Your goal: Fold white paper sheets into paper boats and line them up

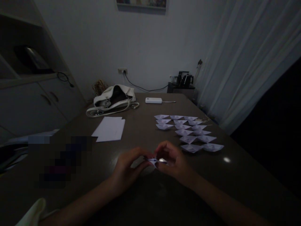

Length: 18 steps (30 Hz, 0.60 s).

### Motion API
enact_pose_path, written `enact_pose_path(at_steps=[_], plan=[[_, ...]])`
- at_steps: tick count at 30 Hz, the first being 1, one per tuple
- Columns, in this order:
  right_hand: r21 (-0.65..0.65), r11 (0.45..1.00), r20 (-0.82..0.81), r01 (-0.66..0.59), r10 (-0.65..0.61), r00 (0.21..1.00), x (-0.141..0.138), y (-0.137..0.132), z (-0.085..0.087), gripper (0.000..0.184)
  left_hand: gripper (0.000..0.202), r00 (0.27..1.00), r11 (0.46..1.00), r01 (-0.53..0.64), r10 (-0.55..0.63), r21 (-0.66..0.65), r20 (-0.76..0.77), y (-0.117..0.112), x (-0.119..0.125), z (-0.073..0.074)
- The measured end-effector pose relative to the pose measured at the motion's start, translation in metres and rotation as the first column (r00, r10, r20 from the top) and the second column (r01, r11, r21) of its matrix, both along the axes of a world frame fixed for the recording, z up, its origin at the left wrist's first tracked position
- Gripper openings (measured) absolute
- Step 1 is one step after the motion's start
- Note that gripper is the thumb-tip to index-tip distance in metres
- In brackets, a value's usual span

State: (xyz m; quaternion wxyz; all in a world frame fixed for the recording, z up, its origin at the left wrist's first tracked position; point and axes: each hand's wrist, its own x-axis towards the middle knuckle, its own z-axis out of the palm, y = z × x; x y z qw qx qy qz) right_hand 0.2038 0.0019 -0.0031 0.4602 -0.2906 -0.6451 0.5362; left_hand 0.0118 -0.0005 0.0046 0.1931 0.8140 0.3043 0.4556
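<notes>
Both my hands meet low over the dark table, pinching a small folded piece of white paper between them. My left hand grips its left side with curled fingers. My right hand holds the right side, fingers bent round it. Several finished white paper boats lie in rows just beyond my right hand. A stack of flat white paper sheets lies further back on the left.
A white handbag lies at the table's far left, a white power bank with a cable beside it. A cabinet stands on the left, a curtain on the right. The room is dim.
</notes>
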Motion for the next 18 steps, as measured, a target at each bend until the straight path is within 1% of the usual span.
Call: enact_pose_path(at_steps=[2,3,6,8,10,12,15,18], plan=[[0.016,0.999,-0.009,-0.028,0.028,1.0,0.001,-0.001,0.001,0.031,0.016,0.997,0.993,0.054,-0.048,0.101,-0.059,0.0,-0.003,-0.003],[0.047,0.998,-0.008,-0.032,0.033,0.999,0.002,-0.002,0.001,0.031,0.017,0.994,0.985,0.074,-0.061,0.158,-0.086,0.0,-0.005,-0.005],[0.188,0.981,0.047,-0.041,0.033,0.998,0.006,-0.002,0.003,0.032,0.018,0.985,0.939,0.097,-0.042,0.331,-0.168,-0.001,-0.009,-0.008],[0.268,0.961,0.087,-0.07,0.048,0.995,0.01,0.0,0.005,0.032,0.015,0.979,0.903,0.11,-0.026,0.416,-0.204,-0.001,-0.01,-0.005],[0.295,0.951,0.108,-0.094,0.065,0.992,0.013,0.001,0.006,0.031,0.014,0.974,0.873,0.129,-0.022,0.47,-0.227,-0.001,-0.01,-0.001],[0.287,0.954,0.111,-0.088,0.058,0.992,0.014,0.003,0.007,0.029,0.019,0.967,0.855,0.145,-0.016,0.499,-0.253,-0.001,-0.009,0.004],[0.267,0.959,0.096,-0.093,0.069,0.993,0.014,0.004,0.007,0.029,0.024,0.949,0.838,0.171,0.001,0.518,-0.315,-0.003,-0.009,0.008],[0.239,0.965,0.062,-0.106,0.094,0.994,0.014,0.005,0.007,0.026,0.025,0.931,0.833,0.18,0.027,0.523,-0.365,-0.004,-0.01,0.008]])
